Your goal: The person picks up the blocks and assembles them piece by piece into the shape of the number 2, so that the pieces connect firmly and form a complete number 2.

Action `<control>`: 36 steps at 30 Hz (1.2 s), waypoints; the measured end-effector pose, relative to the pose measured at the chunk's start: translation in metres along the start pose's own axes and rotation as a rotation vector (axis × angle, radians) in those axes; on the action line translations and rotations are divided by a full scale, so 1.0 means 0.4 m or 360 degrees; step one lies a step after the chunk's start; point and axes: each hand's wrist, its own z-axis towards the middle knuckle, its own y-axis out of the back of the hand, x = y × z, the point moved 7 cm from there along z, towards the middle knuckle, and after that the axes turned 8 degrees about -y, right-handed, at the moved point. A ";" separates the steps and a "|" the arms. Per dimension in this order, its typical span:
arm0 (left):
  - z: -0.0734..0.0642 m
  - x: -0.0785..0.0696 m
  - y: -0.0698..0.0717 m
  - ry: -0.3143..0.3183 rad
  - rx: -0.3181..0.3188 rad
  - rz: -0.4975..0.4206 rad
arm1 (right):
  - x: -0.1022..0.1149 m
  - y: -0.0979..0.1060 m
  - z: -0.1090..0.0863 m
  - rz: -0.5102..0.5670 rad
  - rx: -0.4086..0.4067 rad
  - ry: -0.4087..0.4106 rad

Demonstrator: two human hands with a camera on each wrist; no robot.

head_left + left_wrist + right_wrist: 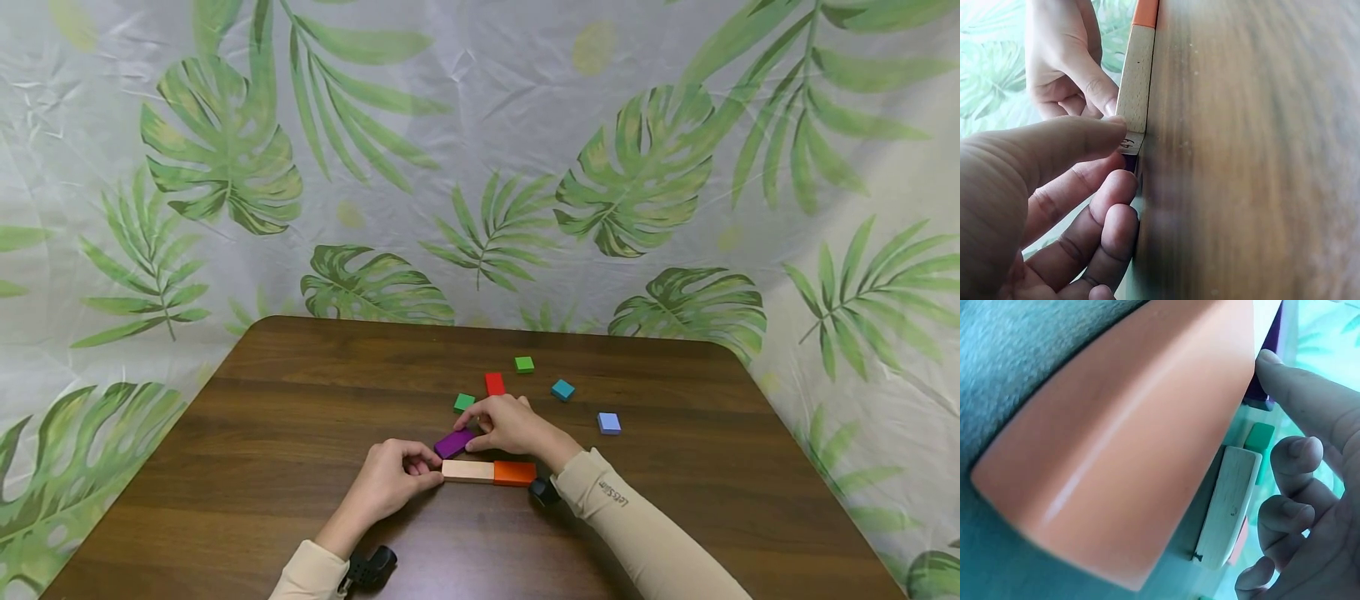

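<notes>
On the table, a plain wooden block (468, 472) and an orange block (515, 473) lie end to end in a row. Just behind the row's left end, a purple block (453, 444) sits at a slant. My right hand (513, 429) pinches it between thumb and index finger; its other fingers are curled in the right wrist view. My left hand (393, 479) holds the plain block's left end, thumb (1107, 134) at the near side. Its index fingertip lies beside the purple block's end, and the rest of its fingers curl below in the left wrist view.
Behind my right hand lie a green block (464, 403), a red block (494, 383) and a lighter green block (524, 364). A teal block (562, 390) and a light blue block (609, 423) are further right. A leaf-patterned cloth (495, 150) hangs behind the table (300, 392).
</notes>
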 end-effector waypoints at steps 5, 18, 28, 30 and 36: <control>0.001 0.000 -0.001 0.0003 0.0007 -0.0006 | -0.013 0.011 -0.004 0.0050 0.0018 0.0004; 0.005 0.000 0.002 -0.0011 -0.0035 -0.0001 | -0.100 0.067 -0.019 0.0195 -0.0039 -0.0038; 0.005 0.002 0.001 0.0018 -0.0027 0.0017 | -0.166 0.085 -0.030 0.0348 -0.0037 -0.0083; 0.004 0.003 0.001 0.0018 -0.0029 0.0018 | -0.174 0.086 -0.029 0.0376 -0.0036 -0.0070; 0.004 0.003 -0.002 0.0023 -0.0029 0.0028 | -0.200 0.087 -0.028 0.0437 -0.0032 -0.0055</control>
